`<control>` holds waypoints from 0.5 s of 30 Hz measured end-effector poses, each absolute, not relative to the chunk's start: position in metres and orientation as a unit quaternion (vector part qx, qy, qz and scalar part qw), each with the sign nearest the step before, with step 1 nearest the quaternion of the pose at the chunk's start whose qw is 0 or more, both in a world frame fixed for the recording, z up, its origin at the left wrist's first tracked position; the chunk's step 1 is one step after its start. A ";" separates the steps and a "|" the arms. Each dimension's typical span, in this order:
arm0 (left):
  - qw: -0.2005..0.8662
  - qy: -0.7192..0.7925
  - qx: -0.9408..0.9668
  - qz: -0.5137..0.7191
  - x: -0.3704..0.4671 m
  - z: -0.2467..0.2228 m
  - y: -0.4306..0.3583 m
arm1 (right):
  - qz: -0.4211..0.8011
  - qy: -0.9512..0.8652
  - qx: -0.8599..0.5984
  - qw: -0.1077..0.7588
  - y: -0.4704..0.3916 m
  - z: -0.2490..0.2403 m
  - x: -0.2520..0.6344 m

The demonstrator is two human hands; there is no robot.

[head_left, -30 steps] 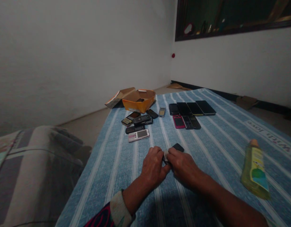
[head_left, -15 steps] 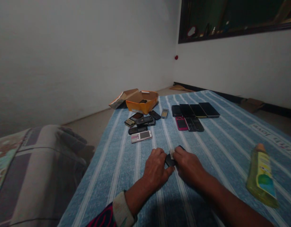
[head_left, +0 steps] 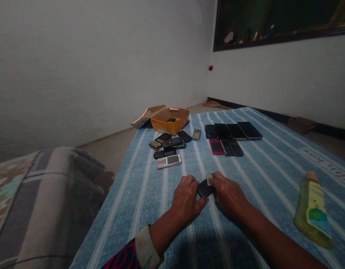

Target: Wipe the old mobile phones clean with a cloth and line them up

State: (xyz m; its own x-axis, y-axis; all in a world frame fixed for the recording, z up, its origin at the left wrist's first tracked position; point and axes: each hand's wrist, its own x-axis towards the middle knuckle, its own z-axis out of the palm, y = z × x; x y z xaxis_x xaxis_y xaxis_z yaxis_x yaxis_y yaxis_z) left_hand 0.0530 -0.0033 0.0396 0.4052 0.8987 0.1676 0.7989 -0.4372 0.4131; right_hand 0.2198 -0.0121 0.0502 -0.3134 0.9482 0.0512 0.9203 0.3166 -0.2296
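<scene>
Low over the striped cloth, a dark mobile phone [head_left: 205,189] is gripped at its left edge by my left hand [head_left: 186,196], thumb below and fingers above. My right hand [head_left: 228,190] pinches a small whitish wad [head_left: 209,180], perhaps cloth or tissue, against the phone's upper right part. The right fingers hide that end of the phone. Beyond my hands lies a white and pink phone [head_left: 169,161], nearest in a loose heap with a black phone [head_left: 164,153] and several others. A pink phone [head_left: 216,146] sits beside dark keypad phones [head_left: 231,147] on the right.
An orange cardboard box [head_left: 168,126] with its flap open stands at the far left, a phone inside. Several dark flat devices [head_left: 234,130] lie in a row at the back. A bottle of yellow-green liquid [head_left: 314,213] lies on the striped cloth [head_left: 127,209] at right.
My right hand and the whitish wad have shifted slightly right along the phone, so more of its dark surface shows. My left hand keeps its grip. The whole view has shifted a little.
</scene>
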 end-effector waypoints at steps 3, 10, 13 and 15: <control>0.126 0.512 0.829 0.187 0.053 0.039 -0.003 | 0.090 -0.823 -0.553 0.096 -0.016 0.049 0.215; 0.126 0.514 0.829 0.183 0.053 0.040 -0.003 | 0.085 -0.821 -0.557 0.087 -0.016 0.051 0.216; 0.129 0.511 0.831 0.177 0.053 0.041 -0.004 | 0.079 -0.804 -0.583 0.084 -0.012 0.052 0.221; 0.126 0.509 0.832 0.179 0.053 0.041 -0.004 | 0.089 -0.813 -0.568 0.090 -0.015 0.052 0.218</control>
State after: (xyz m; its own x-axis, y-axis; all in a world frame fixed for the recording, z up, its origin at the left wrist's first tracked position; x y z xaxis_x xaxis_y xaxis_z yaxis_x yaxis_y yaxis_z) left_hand 0.0534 -0.0036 0.0412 0.4171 0.8931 0.1685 0.8027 -0.4490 0.3925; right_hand 0.2182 -0.0147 0.0516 -0.3390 0.9397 0.0451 0.9080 0.3393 -0.2459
